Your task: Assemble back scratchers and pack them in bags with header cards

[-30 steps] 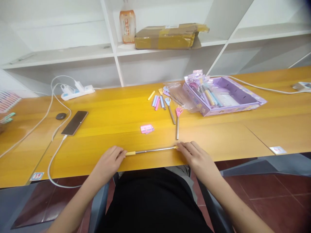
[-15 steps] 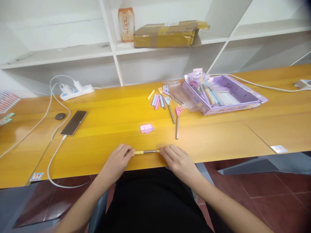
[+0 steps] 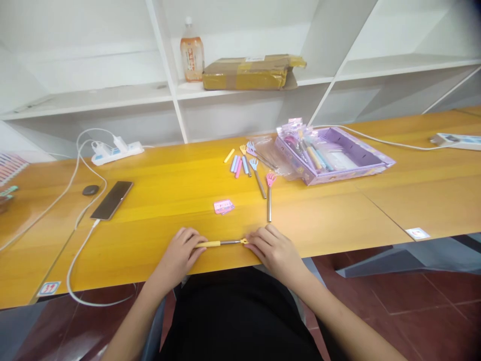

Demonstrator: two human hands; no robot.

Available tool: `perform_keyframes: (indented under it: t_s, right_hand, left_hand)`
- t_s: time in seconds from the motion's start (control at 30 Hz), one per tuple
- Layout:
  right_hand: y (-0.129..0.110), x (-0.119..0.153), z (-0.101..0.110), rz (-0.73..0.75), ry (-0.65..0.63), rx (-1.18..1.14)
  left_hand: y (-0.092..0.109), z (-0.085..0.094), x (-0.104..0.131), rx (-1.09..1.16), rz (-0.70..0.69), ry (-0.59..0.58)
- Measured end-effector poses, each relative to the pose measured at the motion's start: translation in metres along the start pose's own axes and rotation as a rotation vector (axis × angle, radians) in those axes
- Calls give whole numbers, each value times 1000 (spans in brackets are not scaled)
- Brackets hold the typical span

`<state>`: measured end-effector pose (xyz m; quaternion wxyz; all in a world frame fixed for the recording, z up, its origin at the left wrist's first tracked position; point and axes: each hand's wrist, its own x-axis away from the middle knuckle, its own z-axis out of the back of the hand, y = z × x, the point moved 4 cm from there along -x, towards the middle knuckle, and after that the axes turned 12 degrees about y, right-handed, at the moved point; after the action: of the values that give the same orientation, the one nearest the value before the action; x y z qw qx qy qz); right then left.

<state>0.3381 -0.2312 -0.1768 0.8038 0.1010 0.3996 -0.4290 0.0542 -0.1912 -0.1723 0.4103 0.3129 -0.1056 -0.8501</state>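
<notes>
A yellow-handled back scratcher lies level between my hands at the front of the table. My left hand is closed round its yellow sleeve. The fingers of my right hand pinch its yellow claw end, which they mostly hide. Beyond it are a pink back scratcher and a blue back scratcher, both with bare metal handles. Several loose coloured sleeves lie behind these, beside more claw heads. Small pink cards rest just past my hands.
A purple box with packaged scratchers stands at the back right, clear plastic bags beside it. At left are a phone on a white cable, a black oval object and a power strip. Shelves hold a bottle and a carton.
The camera view has tilted up and shifted slightly. My left hand has turned a little flatter along the yellow sleeve, showing more of it. Both hands still hold the back scratcher.
</notes>
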Motion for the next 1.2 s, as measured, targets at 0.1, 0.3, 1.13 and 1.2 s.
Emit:
perform_keyframes:
  t_s: [0.1, 0.3, 1.13, 1.2]
  right_hand:
    - [1, 2, -3, -9, 0, -21]
    - [8, -11, 10, 67, -61, -9]
    - [248, -114, -27, -748, -347, 661]
    - [252, -111, -29, -763, -364, 665]
  left_hand:
    - [0, -2, 1, -17, -21, -5]
    - [6, -6, 5, -180, -176, -3]
    - [-102, -36, -114, 711, 656, 386]
    - [-102, -39, -114, 762, 672, 386]
